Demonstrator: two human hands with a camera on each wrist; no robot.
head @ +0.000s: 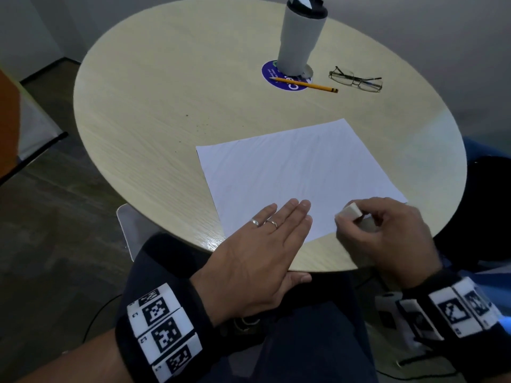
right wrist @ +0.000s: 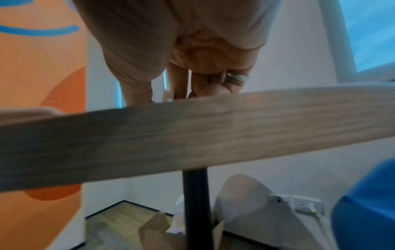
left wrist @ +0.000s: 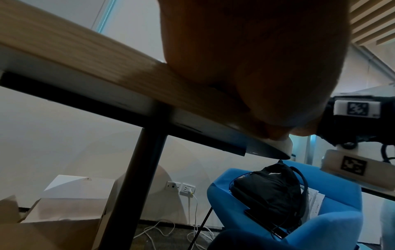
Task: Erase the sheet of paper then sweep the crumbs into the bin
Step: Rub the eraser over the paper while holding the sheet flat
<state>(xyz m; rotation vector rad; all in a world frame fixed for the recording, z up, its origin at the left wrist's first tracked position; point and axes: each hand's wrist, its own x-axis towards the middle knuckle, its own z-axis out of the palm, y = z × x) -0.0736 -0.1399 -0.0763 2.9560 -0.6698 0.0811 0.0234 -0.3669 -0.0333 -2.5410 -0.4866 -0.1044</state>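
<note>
In the lower middle of the head view, the left hand lies flat, fingers straight and together, pinning the paper near the table edge. The right hand pinches the eraser on the sheet's lower right corner. The sheet looks nearly clean, so erasing seems close to done; sweeping remains, and no bin shows. Dark crumbs dot the table upper left of the paper. The coaster lettering is unreadable.

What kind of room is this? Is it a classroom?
Probably an office lounge or small meeting room, not clearly a classroom. There's a round wooden table with a sheet of paper, a pencil and glasses, plus a blue armchair holding a black backpack.
</note>
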